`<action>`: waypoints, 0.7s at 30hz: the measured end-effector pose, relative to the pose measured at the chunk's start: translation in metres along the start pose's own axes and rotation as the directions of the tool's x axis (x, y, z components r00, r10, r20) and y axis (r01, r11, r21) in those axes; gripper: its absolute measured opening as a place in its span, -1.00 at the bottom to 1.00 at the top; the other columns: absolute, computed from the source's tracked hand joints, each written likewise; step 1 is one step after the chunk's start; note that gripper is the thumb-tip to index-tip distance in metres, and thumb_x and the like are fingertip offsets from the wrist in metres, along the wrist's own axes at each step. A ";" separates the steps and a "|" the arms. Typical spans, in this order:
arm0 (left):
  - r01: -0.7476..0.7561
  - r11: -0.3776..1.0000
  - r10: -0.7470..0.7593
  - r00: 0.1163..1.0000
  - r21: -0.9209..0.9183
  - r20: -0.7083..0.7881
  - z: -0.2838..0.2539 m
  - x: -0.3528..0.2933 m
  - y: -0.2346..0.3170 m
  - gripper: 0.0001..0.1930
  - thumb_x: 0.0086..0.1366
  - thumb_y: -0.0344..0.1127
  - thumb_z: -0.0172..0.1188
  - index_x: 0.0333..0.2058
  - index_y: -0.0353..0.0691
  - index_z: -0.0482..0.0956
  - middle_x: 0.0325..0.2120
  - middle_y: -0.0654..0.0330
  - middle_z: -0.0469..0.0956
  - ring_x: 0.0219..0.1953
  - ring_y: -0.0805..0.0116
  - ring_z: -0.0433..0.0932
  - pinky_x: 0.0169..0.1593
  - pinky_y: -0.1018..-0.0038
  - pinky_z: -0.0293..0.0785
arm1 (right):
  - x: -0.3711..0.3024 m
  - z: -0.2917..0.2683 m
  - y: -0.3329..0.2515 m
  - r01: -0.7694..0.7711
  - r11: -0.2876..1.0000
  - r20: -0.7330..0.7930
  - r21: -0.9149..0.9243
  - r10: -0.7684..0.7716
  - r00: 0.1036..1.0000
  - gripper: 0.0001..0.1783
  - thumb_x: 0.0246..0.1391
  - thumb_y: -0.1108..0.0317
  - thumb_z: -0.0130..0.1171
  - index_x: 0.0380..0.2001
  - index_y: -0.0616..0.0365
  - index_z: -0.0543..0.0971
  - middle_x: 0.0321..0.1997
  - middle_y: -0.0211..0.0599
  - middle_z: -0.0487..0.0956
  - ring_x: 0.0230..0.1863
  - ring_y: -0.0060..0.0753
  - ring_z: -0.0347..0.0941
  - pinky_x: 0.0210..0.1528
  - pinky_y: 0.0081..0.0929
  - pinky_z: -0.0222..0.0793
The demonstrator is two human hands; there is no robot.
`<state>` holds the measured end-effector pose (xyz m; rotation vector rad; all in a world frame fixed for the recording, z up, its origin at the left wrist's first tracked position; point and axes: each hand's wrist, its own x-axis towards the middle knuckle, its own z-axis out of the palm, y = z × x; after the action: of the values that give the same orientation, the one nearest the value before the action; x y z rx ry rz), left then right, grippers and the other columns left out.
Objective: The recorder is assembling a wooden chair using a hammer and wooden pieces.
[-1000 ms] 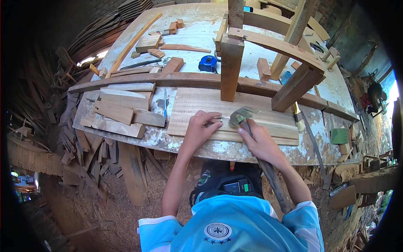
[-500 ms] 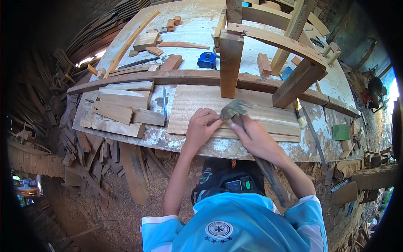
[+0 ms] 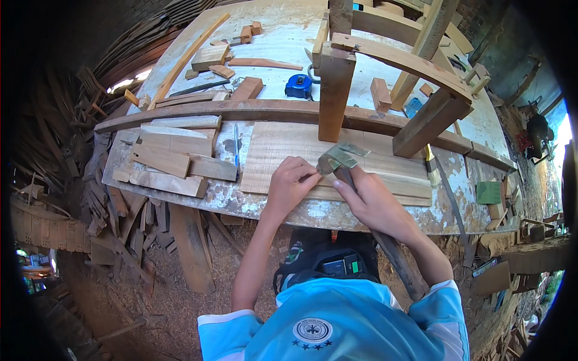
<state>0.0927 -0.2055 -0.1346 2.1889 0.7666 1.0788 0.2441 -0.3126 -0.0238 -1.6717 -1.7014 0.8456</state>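
Observation:
My right hand is wrapped round the handle of a claw hammer, close below its metal head. The long wooden handle slants back toward my body under the forearm. Just left of it, my left hand is closed in a pinch against the hammer's striking end. Whatever those fingertips hold is too small to make out. Both hands are over the near edge of a flat wooden board lying on the worktable. A wooden frame with legs stands partly on the board's far side.
A long wooden rail crosses the table behind the board. Left lie stacked offcuts and a blue pen. Beyond the rail sits a blue tape measure. A brush and a green sanding sheet lie right.
The hammer head, smeared by motion before, now shows sharply at nearly the same spot. My left hand keeps its pinch. The whole view has shifted slightly.

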 end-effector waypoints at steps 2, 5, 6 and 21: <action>0.010 1.000 -0.010 1.000 0.013 0.008 -0.002 -0.003 0.001 -0.90 -0.04 -0.39 0.31 -0.54 -0.28 0.61 -0.55 0.19 0.52 -0.39 0.25 0.47 -0.29 0.38 0.41 | -0.005 -0.007 -0.017 0.008 1.000 -0.013 -0.012 -0.008 1.000 -0.66 0.20 0.33 -0.09 -0.06 0.37 0.26 -0.48 0.26 0.47 -0.38 0.29 0.43 -0.31 -0.03 0.29; 0.019 1.000 -0.019 1.000 -0.016 0.001 -0.001 -0.003 0.000 -0.89 -0.05 -0.38 0.31 -0.54 -0.28 0.61 -0.55 0.20 0.52 -0.39 0.25 0.47 -0.29 0.39 0.41 | -0.005 -0.009 -0.024 0.102 0.994 -0.100 0.032 -0.099 0.990 -0.64 0.20 0.34 -0.09 -0.03 0.38 0.25 -0.50 0.24 0.47 -0.39 0.27 0.44 -0.32 -0.06 0.30; 0.014 1.000 -0.014 1.000 -0.018 -0.005 -0.002 -0.004 -0.001 -0.90 -0.04 -0.39 0.31 -0.54 -0.28 0.61 -0.55 0.20 0.52 -0.39 0.25 0.47 -0.30 0.39 0.41 | -0.005 -0.003 -0.018 0.131 0.991 -0.128 0.033 -0.125 0.984 -0.63 0.20 0.33 -0.09 -0.02 0.39 0.25 -0.50 0.23 0.47 -0.40 0.27 0.44 -0.32 -0.07 0.30; -0.017 1.000 0.014 0.993 0.020 0.121 -0.011 0.002 0.001 -0.73 -0.01 -0.29 0.32 -0.30 -0.25 0.62 -0.23 0.13 0.52 -0.09 0.20 0.40 0.01 0.37 0.34 | -0.065 -0.002 0.069 -0.137 0.990 -0.192 0.029 0.140 0.972 -0.64 0.19 0.30 -0.06 -0.08 0.41 0.29 -0.54 0.10 0.48 -0.49 0.08 0.44 -0.39 -0.18 0.32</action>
<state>0.0851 -0.2014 -0.1275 2.2582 0.7109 0.9403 0.2898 -0.3774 -0.0760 -1.8156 -1.4583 0.7304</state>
